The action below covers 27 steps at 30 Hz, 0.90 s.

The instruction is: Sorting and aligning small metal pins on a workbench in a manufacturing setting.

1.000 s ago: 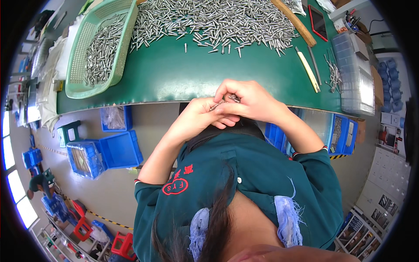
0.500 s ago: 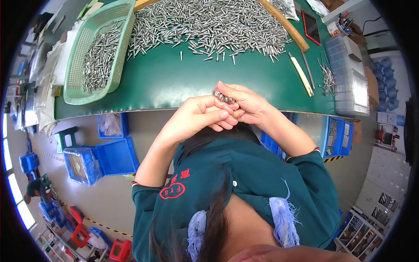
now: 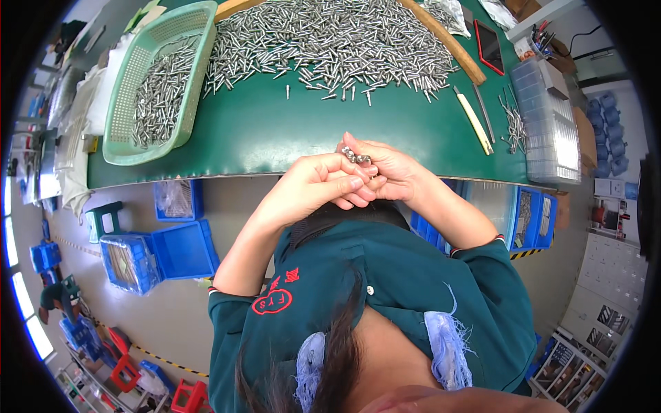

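Observation:
Several small shiny metal pins, their rounded ends showing, are gripped by my right hand just over the table's near edge. Its thumb lies along the bunch, and the curled fingers hide the rest of the pins. Close against it from the left, my left hand is closed, with its thumb and fingertips meeting at the right fingers. Whatever may be pinched there is hidden. Beyond the hands, a wide heap of similar metal pins covers the far part of the green table, with a few strays along its front.
A light green basket holding more pins stands at the left. Wooden bars border the heap. To the right lie a cutter knife, thin rods, a red-edged tablet and clear plastic cases. Blue bins stand below.
Both hands stay together in nearly the same place. The pins in the right hand have shifted very slightly, and the whole view has moved a little.

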{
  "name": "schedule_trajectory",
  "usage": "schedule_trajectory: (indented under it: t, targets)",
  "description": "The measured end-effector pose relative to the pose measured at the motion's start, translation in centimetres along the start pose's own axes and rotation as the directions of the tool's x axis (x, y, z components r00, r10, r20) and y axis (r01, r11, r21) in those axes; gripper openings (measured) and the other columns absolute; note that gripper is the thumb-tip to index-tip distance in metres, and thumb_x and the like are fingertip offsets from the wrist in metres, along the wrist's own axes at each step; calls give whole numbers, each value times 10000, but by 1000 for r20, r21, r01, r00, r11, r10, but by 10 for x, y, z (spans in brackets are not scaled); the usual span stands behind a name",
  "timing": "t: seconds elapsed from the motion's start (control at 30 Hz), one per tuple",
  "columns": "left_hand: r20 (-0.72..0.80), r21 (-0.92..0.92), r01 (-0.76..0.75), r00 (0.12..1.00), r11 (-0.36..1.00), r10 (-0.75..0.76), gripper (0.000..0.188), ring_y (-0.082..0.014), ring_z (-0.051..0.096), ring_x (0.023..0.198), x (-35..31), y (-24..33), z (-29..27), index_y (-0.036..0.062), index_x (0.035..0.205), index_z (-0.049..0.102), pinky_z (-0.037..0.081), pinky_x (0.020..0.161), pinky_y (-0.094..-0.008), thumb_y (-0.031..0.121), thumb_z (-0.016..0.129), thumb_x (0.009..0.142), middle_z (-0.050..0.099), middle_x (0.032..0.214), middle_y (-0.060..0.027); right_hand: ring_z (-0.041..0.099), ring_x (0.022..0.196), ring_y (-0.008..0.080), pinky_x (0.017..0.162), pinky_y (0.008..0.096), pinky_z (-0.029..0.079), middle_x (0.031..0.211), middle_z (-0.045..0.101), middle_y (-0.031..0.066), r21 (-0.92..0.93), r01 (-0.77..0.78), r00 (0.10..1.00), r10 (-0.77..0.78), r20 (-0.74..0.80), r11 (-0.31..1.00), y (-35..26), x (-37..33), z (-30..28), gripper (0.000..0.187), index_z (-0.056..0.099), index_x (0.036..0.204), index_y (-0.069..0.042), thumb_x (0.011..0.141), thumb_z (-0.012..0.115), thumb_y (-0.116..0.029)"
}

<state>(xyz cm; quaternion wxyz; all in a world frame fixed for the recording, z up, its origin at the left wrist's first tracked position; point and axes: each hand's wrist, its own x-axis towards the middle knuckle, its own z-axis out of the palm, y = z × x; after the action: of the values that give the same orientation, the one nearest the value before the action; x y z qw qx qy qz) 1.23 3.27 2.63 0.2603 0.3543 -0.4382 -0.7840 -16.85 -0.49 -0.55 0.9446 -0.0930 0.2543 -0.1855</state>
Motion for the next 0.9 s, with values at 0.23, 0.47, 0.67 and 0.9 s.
schedule_trajectory:
  t: [0.23, 0.47, 0.67, 0.9]
  targets:
    - [15, 45, -6, 1000, 999, 5, 182, -136, 646, 808, 0, 2, -1, -5, 991, 590, 507, 693, -248, 152, 540, 916, 673, 919, -121, 279, 370, 16, 303, 140, 172, 536, 376, -22, -57, 2, 1000, -1, 22, 998, 0, 1, -1, 310, 498, 842, -54, 958, 467, -340]
    - [77, 237, 11, 997, 972, -29, 209, -111, 653, 734, 5, 19, 1, 20, 884, 595, 500, 633, -210, 217, 540, 926, 678, 805, -94, 346, 365, 43, 298, 145, 191, 570, 458, 20, -273, 26, 996, -48, -74, 962, 0, 8, 3, 242, 518, 907, -49, 955, 434, -271]
    - [34, 134, -136, 991, 982, 132, 214, -122, 652, 716, 0, 21, -19, 10, 908, 600, 504, 633, -217, 217, 548, 922, 678, 806, -97, 401, 414, 39, 285, 134, 233, 646, 476, 23, -114, 53, 994, -64, -90, 992, -17, 21, 16, 239, 485, 858, -52, 949, 463, -271]
    - [-242, -2, -240, 942, 971, 232, 222, -130, 644, 735, -2, -12, -57, -2, 924, 598, 511, 672, -236, 212, 536, 922, 667, 817, -95, 604, 789, 196, 554, 274, 524, 876, 575, 112, 62, 206, 977, -210, 48, 976, -75, 98, 74, 205, 506, 896, -26, 941, 492, -226]
